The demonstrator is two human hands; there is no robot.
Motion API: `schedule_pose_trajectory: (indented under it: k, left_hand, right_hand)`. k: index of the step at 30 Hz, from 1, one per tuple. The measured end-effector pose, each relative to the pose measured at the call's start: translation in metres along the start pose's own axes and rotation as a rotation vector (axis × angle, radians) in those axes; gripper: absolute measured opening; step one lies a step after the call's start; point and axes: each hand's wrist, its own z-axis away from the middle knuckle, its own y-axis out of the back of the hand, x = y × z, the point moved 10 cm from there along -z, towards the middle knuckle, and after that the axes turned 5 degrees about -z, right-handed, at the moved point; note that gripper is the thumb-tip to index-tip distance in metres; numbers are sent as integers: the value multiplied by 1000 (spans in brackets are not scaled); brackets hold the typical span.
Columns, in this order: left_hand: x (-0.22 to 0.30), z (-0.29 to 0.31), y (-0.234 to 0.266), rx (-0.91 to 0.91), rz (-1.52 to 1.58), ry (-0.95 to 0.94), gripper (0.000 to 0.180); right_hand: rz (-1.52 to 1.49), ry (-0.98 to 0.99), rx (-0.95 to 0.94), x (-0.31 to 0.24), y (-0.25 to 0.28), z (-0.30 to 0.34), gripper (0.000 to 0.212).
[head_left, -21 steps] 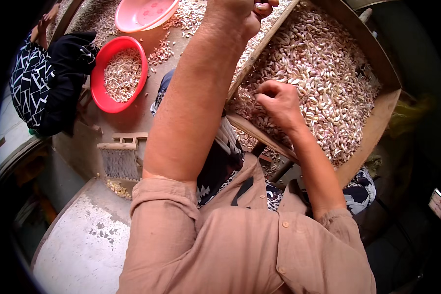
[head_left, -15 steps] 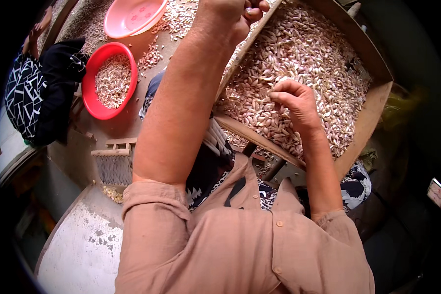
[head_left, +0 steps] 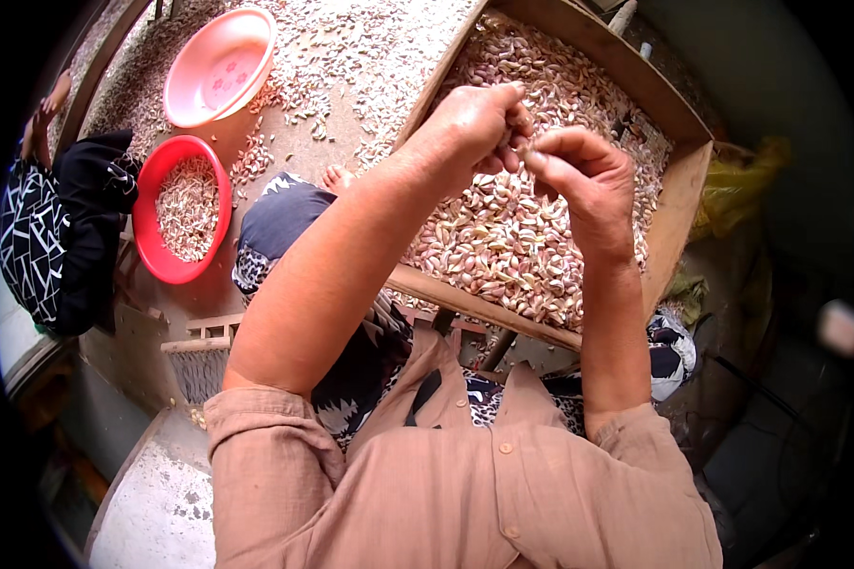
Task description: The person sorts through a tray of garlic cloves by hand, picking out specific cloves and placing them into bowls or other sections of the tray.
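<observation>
Both hands meet above a shallow wooden tray (head_left: 678,218) heaped with unpeeled garlic cloves (head_left: 503,248), their fingertips close together over the middle of the heap. The left hand (head_left: 479,125) reaches in from the left with its fingers curled inward; the right hand (head_left: 593,188) rises from the near right, thumb and forefinger bent toward the left one's fingertips. The fingers hide whatever may lie between them, so I cannot tell whether either grasps a clove. The garlic cloves fill the tray up to its near edge, below the hands. To the left stands a red basin (head_left: 176,269) partly filled with cloves, and just beyond it a pink basin (head_left: 228,78). More cloves lie strewn across the far floor (head_left: 324,156). A person in black-and-white patterned clothing (head_left: 36,228) sits at the far left, beside the red basin; a yellow plastic bag (head_left: 745,188) lies right of the tray.
</observation>
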Motion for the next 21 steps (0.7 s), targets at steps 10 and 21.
schedule_pose_trajectory:
  k: [10,21]
  left_hand:
    - [33,-8,9,-40,293,-205,30]
    - [85,2,94,4,607,-479,24]
  right_hand:
    - [1010,839,22,-73,-61,-18,16]
    - [741,143,67,40,13,-16,7]
